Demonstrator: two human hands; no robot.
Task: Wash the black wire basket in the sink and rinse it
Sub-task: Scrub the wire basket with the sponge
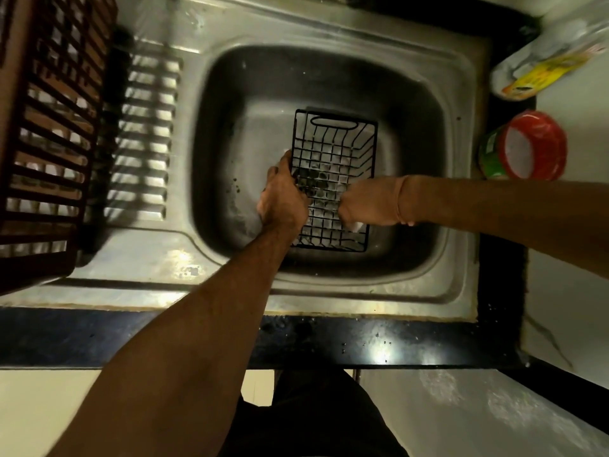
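The black wire basket point(339, 143) lies in the steel sink point(237, 127), over the drain, with foam showing between its wires. My left hand point(283, 199) grips the basket's left rim. My right hand point(369, 201) reaches in from the right with its fingers curled inside the basket; a bit of something pale shows under it, and I cannot tell what it holds.
A brown slatted dish rack point(49, 133) stands on the ribbed drainboard point(145, 140) at the left. On the right counter sit a red-lidded green tub point(527, 146) and a plastic packet point(547, 57). The dark counter edge point(362, 341) runs along the front.
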